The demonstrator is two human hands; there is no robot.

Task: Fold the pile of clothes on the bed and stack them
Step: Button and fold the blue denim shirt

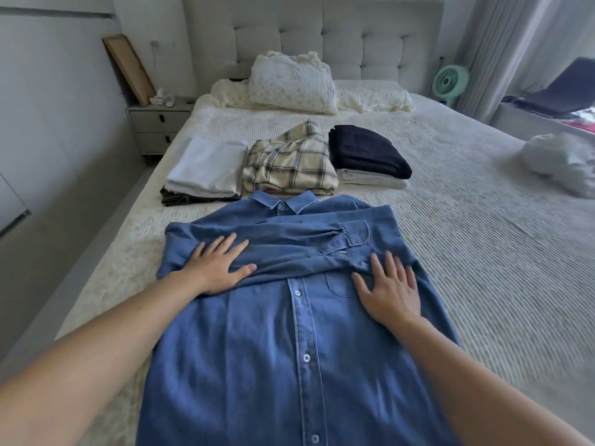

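Denim shirt lies buttoned on the bed, sleeves folded across; left hand and right hand press it flat-fingered, near three folded stacks.

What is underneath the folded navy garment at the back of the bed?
The folded navy garment sits on a folded pale grey piece, only its front edge showing. Anything further beneath is covered.

A home bedroom: a wide bed with tufted headboard, pillows, a nightstand beside it, curtains at the window.
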